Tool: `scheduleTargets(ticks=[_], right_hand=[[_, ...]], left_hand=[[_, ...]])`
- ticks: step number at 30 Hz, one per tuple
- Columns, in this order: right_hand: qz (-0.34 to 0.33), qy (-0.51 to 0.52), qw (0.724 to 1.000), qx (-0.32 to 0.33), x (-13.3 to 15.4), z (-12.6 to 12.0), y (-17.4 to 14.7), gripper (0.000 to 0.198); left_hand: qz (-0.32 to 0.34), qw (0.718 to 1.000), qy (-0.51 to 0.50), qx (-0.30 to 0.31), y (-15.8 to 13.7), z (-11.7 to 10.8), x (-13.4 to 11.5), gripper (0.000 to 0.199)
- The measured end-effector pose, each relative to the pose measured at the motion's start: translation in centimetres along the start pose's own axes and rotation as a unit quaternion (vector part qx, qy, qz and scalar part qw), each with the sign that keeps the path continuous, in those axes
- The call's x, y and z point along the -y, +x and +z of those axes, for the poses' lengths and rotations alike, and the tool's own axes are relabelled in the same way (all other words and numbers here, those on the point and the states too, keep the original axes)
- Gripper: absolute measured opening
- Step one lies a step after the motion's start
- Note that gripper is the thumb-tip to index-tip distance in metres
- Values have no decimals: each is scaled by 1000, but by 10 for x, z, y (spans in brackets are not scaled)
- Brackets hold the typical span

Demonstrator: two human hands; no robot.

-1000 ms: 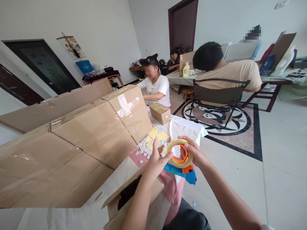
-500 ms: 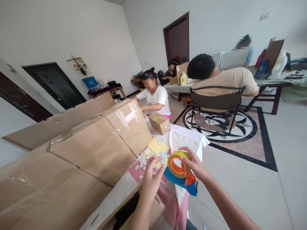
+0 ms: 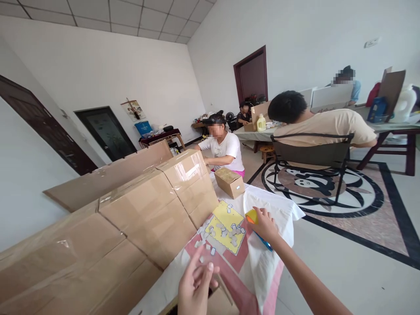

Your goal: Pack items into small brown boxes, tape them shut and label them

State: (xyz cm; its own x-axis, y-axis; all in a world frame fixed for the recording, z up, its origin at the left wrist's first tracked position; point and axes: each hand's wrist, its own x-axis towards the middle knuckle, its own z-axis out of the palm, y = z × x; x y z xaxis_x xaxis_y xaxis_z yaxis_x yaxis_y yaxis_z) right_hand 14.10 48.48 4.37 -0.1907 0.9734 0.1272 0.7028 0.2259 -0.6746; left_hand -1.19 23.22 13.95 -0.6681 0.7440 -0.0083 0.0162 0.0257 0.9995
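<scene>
My right hand (image 3: 266, 225) grips a tape dispenser (image 3: 252, 215) with a yellow roll, an orange core and a blue body, over the right side of the cloth-covered table. Most of the dispenser is hidden behind the hand. Nearer to me, my left hand (image 3: 197, 284) is empty, its fingers apart and slightly curled, above an open cardboard box (image 3: 224, 302). Beyond the hands lie yellow sheets (image 3: 226, 213), with small white and grey paper pieces (image 3: 212, 251) scattered on and around them.
Large taped cartons (image 3: 141, 197) form a wall along the left. A small closed carton (image 3: 236, 188) sits at the table's far end, near a person in a white shirt (image 3: 226, 151). Another person sits in a folding chair (image 3: 311, 153) at the right.
My right hand has turned and carried the tape dispenser away from me, towards the table's far right. My left hand has dropped lower and nearer. The view has tilted up.
</scene>
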Motion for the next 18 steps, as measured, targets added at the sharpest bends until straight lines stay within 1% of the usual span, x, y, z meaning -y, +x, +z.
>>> scheduleTargets(ticks=[2,3,4,5,7,9,11,13,15,18], right_hand=[[-36,6,998,-43,13,-7,-16,55],[-73,37,996,-45,22,-14,-26,50],[-119,86,989,-29,32,-21,-39,44],[-166,148,975,3,43,-30,-53,37],[-241,263,931,75,67,-47,-81,31],[-286,336,888,126,90,-61,-106,27],[-303,370,862,170,111,-67,-125,27],[-303,385,848,205,127,-67,-138,33],[-305,393,840,219,138,-63,-147,37],[-311,393,839,213,148,-56,-160,34]], left_hand=[[-8,1000,-6,-13,-8,-2,-3,93],[-8,1000,-7,-20,-11,-2,-3,96],[-8,1000,-5,-28,-14,-3,-3,96],[-7,999,-2,-35,-17,-3,-3,96],[-4,999,6,-46,-22,-5,-3,97],[-5,999,14,-50,-28,-8,-4,95],[-3,999,15,-48,-36,-13,-3,91],[1,999,17,-42,-44,-21,-2,84],[6,999,25,-35,-52,-31,2,79],[12,998,37,-44,-66,-47,10,76]])
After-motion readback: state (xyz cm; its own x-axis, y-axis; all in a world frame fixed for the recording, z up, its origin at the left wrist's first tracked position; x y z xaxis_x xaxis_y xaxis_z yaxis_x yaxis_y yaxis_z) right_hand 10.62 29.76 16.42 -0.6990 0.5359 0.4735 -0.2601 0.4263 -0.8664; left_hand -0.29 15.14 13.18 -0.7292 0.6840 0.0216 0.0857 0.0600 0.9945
